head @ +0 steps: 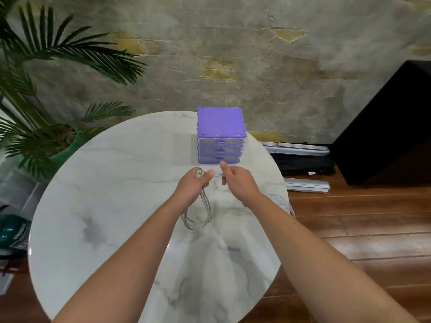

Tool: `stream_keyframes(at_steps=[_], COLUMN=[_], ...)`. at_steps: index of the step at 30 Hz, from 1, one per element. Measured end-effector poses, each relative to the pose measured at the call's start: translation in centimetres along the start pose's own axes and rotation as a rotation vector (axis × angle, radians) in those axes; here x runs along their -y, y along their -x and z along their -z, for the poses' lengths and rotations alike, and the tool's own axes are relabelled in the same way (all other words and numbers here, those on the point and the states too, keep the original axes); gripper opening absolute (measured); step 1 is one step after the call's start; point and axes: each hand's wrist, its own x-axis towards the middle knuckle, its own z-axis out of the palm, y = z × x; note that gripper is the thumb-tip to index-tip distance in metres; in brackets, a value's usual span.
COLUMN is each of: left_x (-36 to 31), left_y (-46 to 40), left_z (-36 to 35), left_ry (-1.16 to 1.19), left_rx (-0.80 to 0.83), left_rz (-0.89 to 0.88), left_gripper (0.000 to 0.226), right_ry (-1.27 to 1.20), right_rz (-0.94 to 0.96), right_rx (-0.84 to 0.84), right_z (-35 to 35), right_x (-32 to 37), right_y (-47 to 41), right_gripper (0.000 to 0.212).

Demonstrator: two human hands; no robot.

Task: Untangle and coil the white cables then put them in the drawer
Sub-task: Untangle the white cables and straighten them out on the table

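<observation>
My left hand [194, 186] grips a white cable, whose plug end [201, 172] sticks out above the fingers. Loops of that cable [198, 215] hang down from the hand onto the round marble table [105, 206]. My right hand [235, 181] pinches the cable's strand just to the right of the left hand. A second bundle of white cable [283, 201] lies at the table's right edge, partly hidden behind my right forearm. The purple three-drawer box [220, 135] stands at the table's far side, right behind my hands, with all drawers shut.
A potted palm [46, 94] stands left of the table. On the wooden floor at the right lie metal rails [307, 185], a black bag [303, 164] and a large black box [391, 127]. A rough plaster wall rises behind.
</observation>
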Motion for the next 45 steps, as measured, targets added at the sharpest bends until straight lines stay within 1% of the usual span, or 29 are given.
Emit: stream_keyframes(at_steps=[3,5,7,10,13,15,17,19,21,23,24,26,28,29,31,32,34,37,39,42,45], left_x=[0.3,0.5,0.7,1.2,1.9,2.7,3.4,3.9,4.0,3.6,3.3,2.8,2.3,2.1,2.0,2.1,2.4,3.2,3.5,4.0,4.3], left_y=[-0.1,-0.2,-0.5,-0.6,-0.4,-0.1,0.2,0.5,0.6,0.7,0.7,0.7,0.6,0.6,0.4,0.4,0.4,0.2,0.1,-0.1,-0.4], left_z=[0.9,1.7,3.0,5.8,9.2,11.2,12.8,13.6,14.0,14.2,14.4,14.8,15.1,15.3,15.6,15.9,16.5,17.3,17.9,18.4,18.9], left_ry=[0.018,0.072,0.18,0.491,0.871,1.057,1.205,1.3,1.344,1.375,1.39,1.413,1.428,1.434,1.452,1.464,1.493,1.554,1.591,1.62,1.646], left_rx=[0.032,0.006,-0.046,-0.145,-0.216,-0.264,-0.3,-0.313,-0.304,-0.283,-0.271,-0.245,-0.219,-0.207,-0.195,-0.193,-0.191,-0.187,-0.192,-0.205,-0.245], left_rz=[-0.003,0.027,0.052,0.071,0.124,0.143,0.135,0.127,0.121,0.102,0.089,0.062,0.041,0.036,0.035,0.035,0.035,0.034,0.029,0.041,0.051], left_gripper=[0.024,0.025,0.025,0.026,0.041,0.048,0.047,0.042,0.038,0.032,0.029,0.027,0.026,0.025,0.025,0.024,0.023,0.021,0.021,0.02,0.019], right_ry=[0.043,0.062,0.056,0.105,0.196,0.256,0.373,0.543,0.621,0.626,0.578,0.372,0.15,0.067,0.063,0.136,0.3,0.437,0.517,0.561,0.504], right_rz=[0.035,0.038,-0.001,-0.081,-0.151,-0.224,-0.281,-0.308,-0.297,-0.253,-0.212,-0.054,0.117,0.166,0.155,0.139,0.113,0.059,-0.002,-0.077,-0.055], right_rx=[-0.056,-0.105,-0.153,-0.193,-0.197,-0.162,-0.095,-0.005,0.07,0.151,0.175,0.196,0.252,0.273,0.296,0.282,0.194,0.061,0.009,-0.05,-0.156], right_z=[-0.3,0.0,0.4,1.1,1.7,1.8,1.7,1.0,-0.1,-2.2,-3.4,-6.1,-8.6,-9.6,-10.8,-11.1,-11.1,-10.1,-9.3,-8.1,-7.5], right_x=[0.3,-0.1,-0.7,-2.2,-4.6,-6.0,-6.9,-6.6,-5.1,-3.1,-1.7,2.1,6.4,8.2,9.8,9.9,9.0,6.5,4.1,1.7,2.1], right_y=[0.1,0.0,-0.1,-0.1,0.3,0.7,1.4,2.0,2.3,1.8,1.5,1.5,2.6,3.3,3.8,3.8,3.6,3.3,3.2,3.1,2.6], right_gripper=[0.058,0.057,0.056,0.056,0.053,0.05,0.046,0.037,0.027,0.032,0.036,0.047,0.049,0.049,0.056,0.062,0.067,0.071,0.071,0.069,0.063])
